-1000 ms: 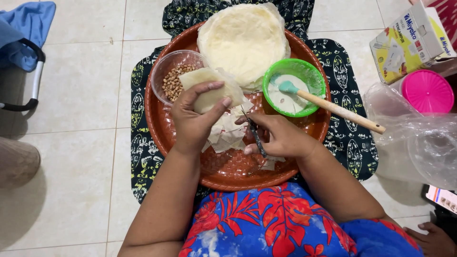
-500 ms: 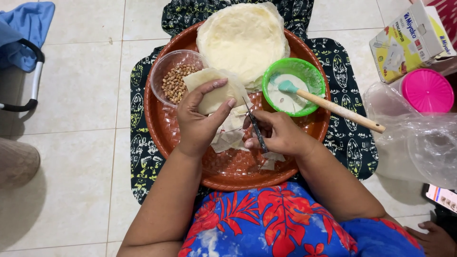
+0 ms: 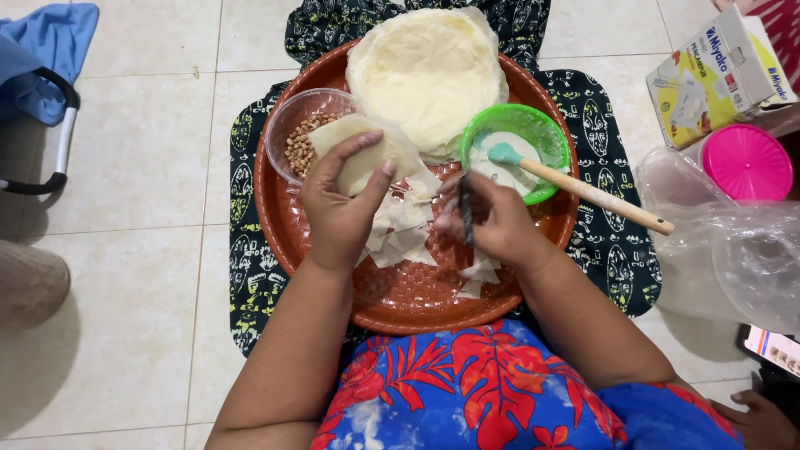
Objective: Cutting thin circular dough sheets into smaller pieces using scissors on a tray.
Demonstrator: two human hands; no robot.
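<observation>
A rectangular cardboard carton [image 3: 718, 73], yellow, white and blue, lies tilted at the upper right, beside a round pink plastic lid [image 3: 747, 162]. A phone screen [image 3: 771, 348] with small coloured tiles shows at the lower right edge.

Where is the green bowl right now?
The green bowl sits on the round tray's right side, just beyond the right hand, beside the pale wrapper stack.

Glossy woven plastic tray [image 3: 400, 300], wooden-handled brush [image 3: 583, 190], matt dough sheets [image 3: 425, 71]

A home floor was indicated: pale tiles [image 3: 150, 167] were seen around the woven tray [image 3: 400, 300], dough sheets [image 3: 425, 71] stacked on it.
</observation>
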